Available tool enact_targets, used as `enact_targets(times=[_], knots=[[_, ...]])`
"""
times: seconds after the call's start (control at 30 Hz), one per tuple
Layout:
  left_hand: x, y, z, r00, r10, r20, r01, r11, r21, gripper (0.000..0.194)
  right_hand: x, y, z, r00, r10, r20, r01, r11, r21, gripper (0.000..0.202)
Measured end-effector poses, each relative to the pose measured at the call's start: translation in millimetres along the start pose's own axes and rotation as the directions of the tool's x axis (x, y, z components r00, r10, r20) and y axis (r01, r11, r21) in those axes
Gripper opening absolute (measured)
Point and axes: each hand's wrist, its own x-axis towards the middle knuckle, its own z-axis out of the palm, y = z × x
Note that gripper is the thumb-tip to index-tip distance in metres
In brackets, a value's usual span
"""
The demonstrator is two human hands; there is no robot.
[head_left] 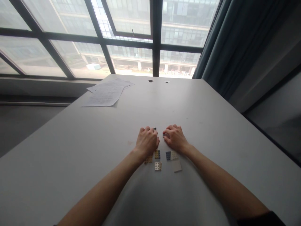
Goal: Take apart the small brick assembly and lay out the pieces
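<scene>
Both my hands rest low over the white table [202, 175], a short gap between them. My left hand [147, 139] has its fingers curled down, and a small dark toy building brick [155, 128] sticks out at its fingertips. Opposite it, my right hand [175, 137] pinches a small grey-blue brick [164, 134], mostly covered by the fingers. Nearer to me lie a tan studded brick [148, 159], partly under my left wrist, a yellow-and-grey studded piece [157, 154], a dark grey brick [168, 155] beside a cream one [173, 155], a pale studded plate [158, 166] and a flat beige piece [177, 166].
Printed paper sheets [105, 92] lie at the table's far left, overhanging its edge. Two small round fittings, one a dark hole [150, 81], sit near the far edge. Beyond are large windows [131, 59] and, at right, a blue-grey curtain [218, 47].
</scene>
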Motion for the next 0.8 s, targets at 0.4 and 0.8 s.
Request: enact_targets(times=[0.4, 0.8], knots=[[-4, -39, -12.2, 0.987, 0.152, 0.060, -0.140, 0.975, -0.172, 0.023, -15, 8, -3, 0.997, -0.076, 0.017, 0.075, 0.995, 0.061, 0.021], [-9, -18, -1.9, 0.988, 0.155, -0.014, -0.156, 0.985, -0.070, 0.020, -22, 3, -6, 0.999, -0.047, -0.006, 0.048, 0.995, 0.089, 0.016]])
